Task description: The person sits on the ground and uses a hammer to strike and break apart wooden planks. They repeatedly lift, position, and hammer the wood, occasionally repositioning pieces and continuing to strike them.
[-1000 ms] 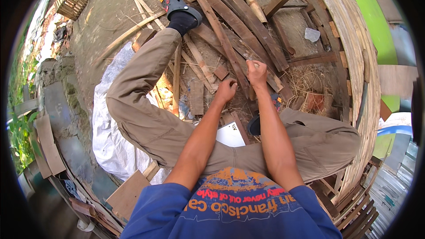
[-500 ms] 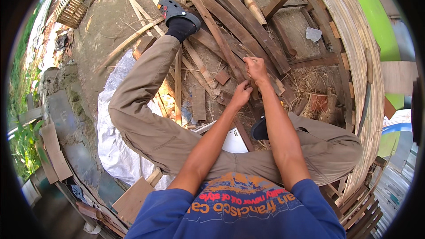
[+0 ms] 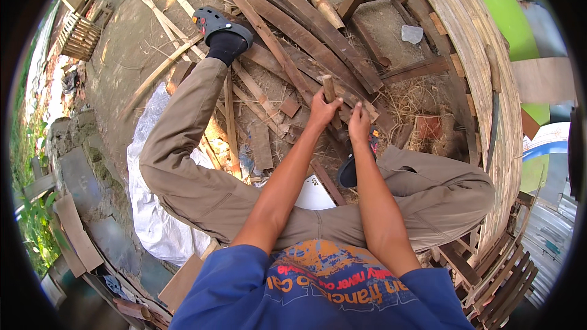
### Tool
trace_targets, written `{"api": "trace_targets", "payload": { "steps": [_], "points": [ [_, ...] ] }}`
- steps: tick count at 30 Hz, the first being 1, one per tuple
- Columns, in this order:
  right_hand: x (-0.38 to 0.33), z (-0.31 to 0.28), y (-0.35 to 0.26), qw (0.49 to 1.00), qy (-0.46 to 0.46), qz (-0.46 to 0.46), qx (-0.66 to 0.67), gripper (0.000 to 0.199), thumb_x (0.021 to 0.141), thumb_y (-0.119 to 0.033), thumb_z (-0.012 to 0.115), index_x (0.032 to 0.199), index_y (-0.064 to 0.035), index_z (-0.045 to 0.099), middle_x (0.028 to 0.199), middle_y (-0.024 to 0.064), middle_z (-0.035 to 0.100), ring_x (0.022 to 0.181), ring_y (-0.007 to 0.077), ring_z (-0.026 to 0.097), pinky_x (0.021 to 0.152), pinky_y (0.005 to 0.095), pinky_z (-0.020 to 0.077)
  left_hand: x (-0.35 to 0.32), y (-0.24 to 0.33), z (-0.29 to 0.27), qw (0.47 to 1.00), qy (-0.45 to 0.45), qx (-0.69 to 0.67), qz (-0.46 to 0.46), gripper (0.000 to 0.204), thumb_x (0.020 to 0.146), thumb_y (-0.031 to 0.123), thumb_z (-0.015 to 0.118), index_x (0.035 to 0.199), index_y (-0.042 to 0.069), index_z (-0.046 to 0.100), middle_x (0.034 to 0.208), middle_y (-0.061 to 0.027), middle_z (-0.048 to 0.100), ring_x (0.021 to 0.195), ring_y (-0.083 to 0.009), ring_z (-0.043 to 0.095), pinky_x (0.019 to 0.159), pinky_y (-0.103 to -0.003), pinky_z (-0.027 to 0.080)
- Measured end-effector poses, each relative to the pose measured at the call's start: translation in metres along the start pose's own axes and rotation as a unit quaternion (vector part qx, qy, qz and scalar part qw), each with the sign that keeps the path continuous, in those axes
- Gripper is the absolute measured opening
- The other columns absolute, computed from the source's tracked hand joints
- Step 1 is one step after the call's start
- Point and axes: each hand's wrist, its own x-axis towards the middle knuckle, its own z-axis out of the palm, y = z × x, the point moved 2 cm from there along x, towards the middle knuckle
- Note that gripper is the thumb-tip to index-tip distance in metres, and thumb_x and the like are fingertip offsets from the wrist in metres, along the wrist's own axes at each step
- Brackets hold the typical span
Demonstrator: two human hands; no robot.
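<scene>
Looking through the head view from far off, I have my left grip (image 3: 323,110) wrapped around a wooden stick (image 3: 329,88), its top end poking up tilted above the fist, near the loose brown planks (image 3: 269,39) on the dirt ground (image 3: 119,64). My right grip (image 3: 359,124) is curled just beside it, and I cannot tell whether it clamps anything. As I judge it, getting hold of the stick is done, at least 3 planks lie untouched, and how much work is left does not show.
</scene>
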Motion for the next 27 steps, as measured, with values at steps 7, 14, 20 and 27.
{"api": "trace_targets", "payload": {
  "steps": [7,14,20,27],
  "points": [
    [-0.032,0.007,-0.009,0.971,-0.021,0.181,0.151,0.079,0.101,-0.066,0.034,0.095,0.0037,0.071,0.093,0.011,0.069,0.087,0.0202,0.061,0.084,0.0336,0.0467,0.044,0.023,0.005,0.986,0.165,0.027,0.009,0.037,0.088,0.033,0.077,0.083,0.0,0.06,0.059,-0.0028,0.056,0.043,-0.0117,0.053,0.04,-0.029,0.043],
    [-0.03,0.03,-0.051,0.977,0.034,0.185,0.102,0.075,0.103,-0.056,0.028,0.086,0.0018,0.074,0.087,0.0147,0.072,0.092,0.0298,0.068,0.086,0.0402,0.0475,0.081,0.015,-0.039,0.929,0.289,0.211,0.094,0.036,0.09,0.035,0.074,0.094,0.001,0.063,0.082,-0.018,0.067,0.078,-0.0333,0.068,0.073,-0.044,0.052],
    [-0.025,0.04,-0.064,0.957,0.028,0.232,0.169,0.074,0.103,-0.055,0.031,0.085,0.0044,0.072,0.088,0.0151,0.071,0.09,0.0277,0.066,0.086,0.0378,0.0461,0.094,0.033,-0.042,0.931,0.193,0.3,0.075,0.034,0.084,0.017,0.075,0.109,-0.001,0.06,0.095,-0.0196,0.068,0.1,-0.0392,0.064,0.089,-0.043,0.049],
    [-0.012,0.041,-0.083,0.949,-0.06,0.258,0.172,0.074,0.104,-0.057,0.03,0.095,0.0041,0.071,0.101,0.0157,0.068,0.096,0.0256,0.062,0.089,0.0367,0.0456,0.088,0.023,-0.036,0.887,0.088,0.39,0.231,0.044,0.082,-0.002,0.063,0.124,-0.004,0.051,0.131,-0.0271,0.049,0.124,-0.0445,0.047,0.108,-0.045,0.038]
  ]
}}
